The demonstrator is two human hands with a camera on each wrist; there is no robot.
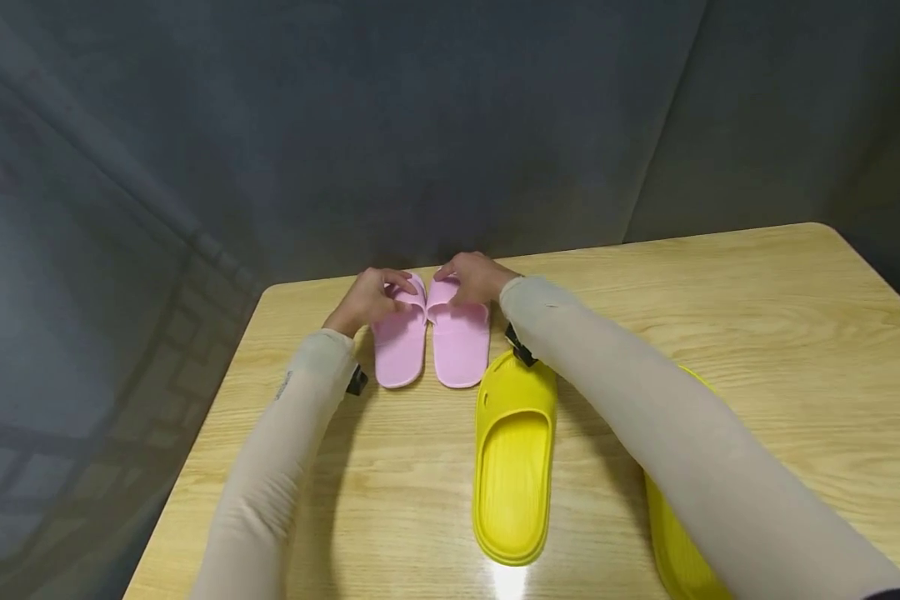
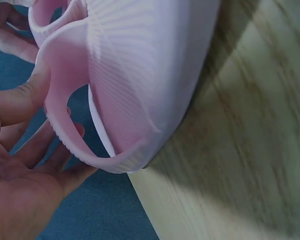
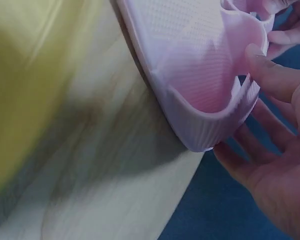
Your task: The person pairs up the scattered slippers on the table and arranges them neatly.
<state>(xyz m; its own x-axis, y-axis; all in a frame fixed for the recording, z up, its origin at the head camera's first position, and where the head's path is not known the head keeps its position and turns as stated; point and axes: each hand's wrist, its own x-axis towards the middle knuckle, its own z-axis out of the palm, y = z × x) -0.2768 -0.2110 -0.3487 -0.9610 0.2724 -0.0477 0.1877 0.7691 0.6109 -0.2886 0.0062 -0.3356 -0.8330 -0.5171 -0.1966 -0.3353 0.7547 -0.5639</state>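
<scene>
Landmark: the middle yellow slipper [image 1: 516, 483], sole down on the wood-grain table [image 1: 757, 333], closed toe pointing away from the wearer. 2 pink slippers lie beyond and to the left of the landmark, side by side, toes also pointing away: the left pink slipper [image 1: 400, 354] farther from it, the right pink slipper [image 1: 461, 354] with its heel just beside the landmark's toe. Their straps meet or nearly meet; cannot tell which. Left hand [image 1: 371, 298], beyond and left of the landmark, pinches the left pink slipper's strap, thumb on top, fingers about the toe opening. Right hand [image 1: 476, 279], beyond the landmark's toe, likewise grips the strap of the right pink slipper between thumb and fingers. A 2nd yellow slipper [image 1: 678, 546] lies right of the landmark, partly hidden under the pale right sleeve [image 1: 645, 425]. A dark grey backdrop [image 1: 450, 125] stands beyond the landmark, behind the table.
</scene>
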